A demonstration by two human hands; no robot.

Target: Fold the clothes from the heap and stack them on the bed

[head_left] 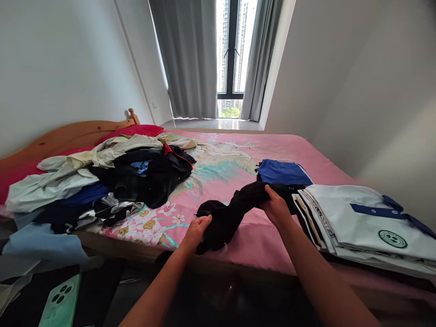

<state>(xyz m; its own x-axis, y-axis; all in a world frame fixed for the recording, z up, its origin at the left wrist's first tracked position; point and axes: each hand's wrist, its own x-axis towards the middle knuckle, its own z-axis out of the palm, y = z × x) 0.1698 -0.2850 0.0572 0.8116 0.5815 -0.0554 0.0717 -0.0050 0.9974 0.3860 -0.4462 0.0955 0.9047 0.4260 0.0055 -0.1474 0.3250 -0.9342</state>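
Note:
A bunched black garment (pixel 235 213) stretches between my two hands at the bed's near edge; its exact kind does not show. My left hand (pixel 197 231) pinches its lower left side, thumb on top. Higher up and to the right, my right hand (pixel 275 206) grips the other end. Just beyond the right hand lies a folded blue garment (pixel 281 172) on top of dark folded cloth. Right of that hand rises a stack of folded clothes, topped by a white polo shirt (pixel 368 218) with a navy collar and a round green badge.
A loose heap of clothes (pixel 143 172) covers the bed's left side, some hanging over the edge. The pink flowered bedsheet (pixel 218 168) shows between heap and stack. A green phone (pixel 61 302) lies at lower left. The wooden headboard (pixel 68 134) stands left; grey curtains (pixel 185 59) frame the window.

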